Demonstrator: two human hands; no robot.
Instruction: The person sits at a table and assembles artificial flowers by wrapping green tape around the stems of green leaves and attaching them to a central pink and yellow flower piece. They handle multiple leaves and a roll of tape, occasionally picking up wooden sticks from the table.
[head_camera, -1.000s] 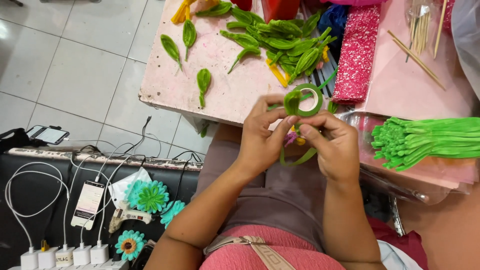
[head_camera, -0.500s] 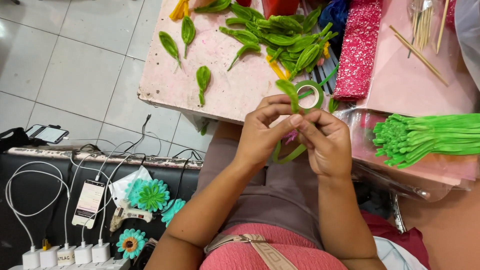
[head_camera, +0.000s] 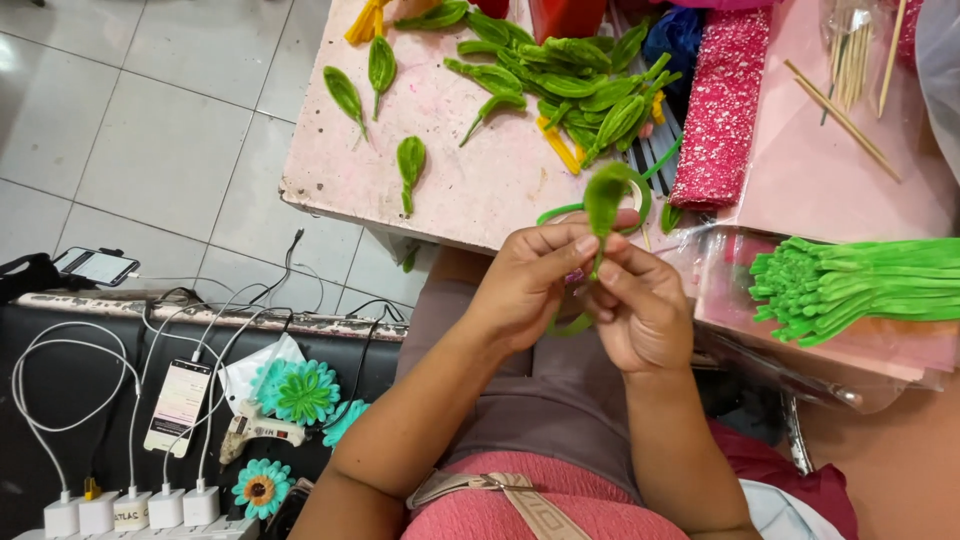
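Two hands meet just off the near edge of the pink table (head_camera: 470, 190), and I see both pinched on one fuzzy green leaf (head_camera: 603, 200). The left hand (head_camera: 525, 285) grips it from the side with thumb and forefinger; the right hand (head_camera: 640, 315) closes on the stem below, where a green wire tail (head_camera: 570, 325) curls out under the fingers.

A second ago the roll of green tape (head_camera: 640, 195) stood open and round above the knuckles. Now the leaf stands upright in front of it and hides most of the ring — so I judge the wrapping has moved on to binding the leaf's stem, with the hands drawn closer together than before.

On the table beyond the hands lies a heap of finished green leaves (head_camera: 570, 80), with a few single ones scattered toward its left end. A bundle of bright green stems (head_camera: 850, 285) rests at the table's right, beside a pink glitter roll (head_camera: 720, 110) — wooden sticks (head_camera: 845, 120) lie past that.
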